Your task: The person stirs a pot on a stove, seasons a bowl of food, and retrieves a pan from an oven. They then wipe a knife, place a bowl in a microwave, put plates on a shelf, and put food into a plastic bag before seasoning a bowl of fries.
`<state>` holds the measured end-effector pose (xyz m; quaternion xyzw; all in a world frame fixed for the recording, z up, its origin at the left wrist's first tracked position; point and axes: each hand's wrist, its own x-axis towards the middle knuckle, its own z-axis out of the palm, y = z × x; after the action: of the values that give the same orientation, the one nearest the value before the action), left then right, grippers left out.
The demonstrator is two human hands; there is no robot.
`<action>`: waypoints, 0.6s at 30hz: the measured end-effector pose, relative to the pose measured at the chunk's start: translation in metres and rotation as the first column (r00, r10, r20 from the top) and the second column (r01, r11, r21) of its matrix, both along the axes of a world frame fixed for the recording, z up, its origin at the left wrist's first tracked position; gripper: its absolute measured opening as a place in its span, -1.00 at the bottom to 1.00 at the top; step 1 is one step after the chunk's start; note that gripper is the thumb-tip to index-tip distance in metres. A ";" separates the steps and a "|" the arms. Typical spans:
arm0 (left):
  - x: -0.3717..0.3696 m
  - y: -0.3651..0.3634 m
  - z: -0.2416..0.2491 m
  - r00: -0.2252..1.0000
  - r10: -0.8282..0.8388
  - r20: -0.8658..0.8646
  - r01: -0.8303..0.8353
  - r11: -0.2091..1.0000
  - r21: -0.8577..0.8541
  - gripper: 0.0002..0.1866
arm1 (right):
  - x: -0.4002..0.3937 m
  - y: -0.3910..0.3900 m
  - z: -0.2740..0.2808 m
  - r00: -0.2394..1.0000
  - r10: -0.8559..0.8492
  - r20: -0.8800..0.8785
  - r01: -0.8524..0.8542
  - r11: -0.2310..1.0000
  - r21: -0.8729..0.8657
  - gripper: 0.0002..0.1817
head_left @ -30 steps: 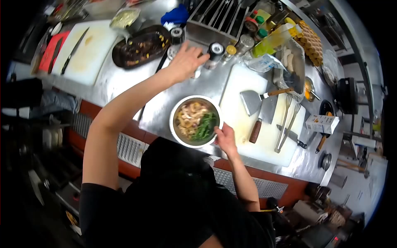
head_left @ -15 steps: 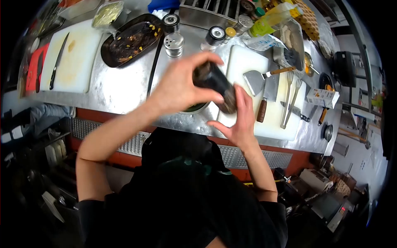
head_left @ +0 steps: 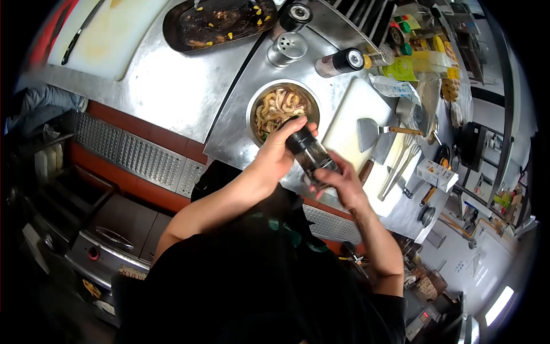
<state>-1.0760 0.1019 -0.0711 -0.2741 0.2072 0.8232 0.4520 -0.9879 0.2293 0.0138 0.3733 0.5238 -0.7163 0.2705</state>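
My left hand [head_left: 279, 150] grips the black top of a pepper grinder [head_left: 312, 156], and my right hand [head_left: 337, 181] holds its clear lower body. The grinder is tilted over the near edge of a metal bowl [head_left: 255, 102] filled with pale strips of food and some greens. The bowl stands on the steel counter [head_left: 166, 92], just left of a white cutting board [head_left: 353, 123].
A dark tray [head_left: 212, 23] with food scraps lies at the back. A metal shaker [head_left: 285, 50] and a black-capped jar [head_left: 340, 62] stand behind the bowl. A spatula [head_left: 373, 131], tongs and knives lie on the board. A second white board [head_left: 109, 28] is far left.
My left hand went from the jars at the back to the grinder, and both hands brought it over the bowl. The view has tilted and shifted.
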 end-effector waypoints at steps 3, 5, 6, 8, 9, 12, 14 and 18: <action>-0.007 0.009 0.001 0.972 0.056 0.228 -0.014 0.984 -0.179 -0.61 | -0.007 -0.012 0.000 0.842 0.495 -0.215 -0.242 0.702 0.669 -0.31; -0.018 0.014 -0.008 0.973 0.035 0.228 -0.005 0.991 -0.131 -0.64 | -0.011 -0.009 -0.003 0.905 0.373 -0.203 -0.196 0.790 0.581 -0.31; -0.019 0.013 -0.011 0.991 0.019 0.132 -0.021 1.000 0.014 -0.65 | -0.015 -0.006 -0.004 0.930 0.315 -0.190 -0.170 0.827 0.536 -0.31; -0.025 0.005 0.002 0.994 -0.067 0.087 0.045 0.970 0.238 -0.66 | -0.021 0.003 0.009 0.985 -0.173 0.005 0.172 0.976 -0.136 -0.31; -0.023 0.013 -0.002 0.994 -0.059 0.092 0.037 0.973 0.227 -0.65 | -0.022 0.007 0.007 0.986 -0.166 0.010 0.166 0.977 -0.135 -0.31; -0.023 0.046 -0.011 0.991 -0.004 0.136 0.009 1.000 -0.030 -0.65 | -0.027 0.007 0.000 0.689 0.723 0.059 -0.243 0.154 0.958 -0.30; -0.034 0.057 0.004 0.957 -0.024 0.289 0.093 0.969 -0.228 -0.67 | -0.037 0.000 0.011 0.499 0.744 0.444 -0.255 -0.364 0.896 -0.30; -0.038 0.017 0.024 0.988 -0.112 0.107 0.089 0.975 0.202 -0.71 | -0.024 0.014 0.021 0.997 0.025 -0.069 -0.010 0.977 0.215 -0.30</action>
<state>-1.1139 0.1193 -0.0470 -0.2653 0.1116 0.7981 0.5293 -1.0121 0.2430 0.0346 0.3701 0.6105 -0.6660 0.2161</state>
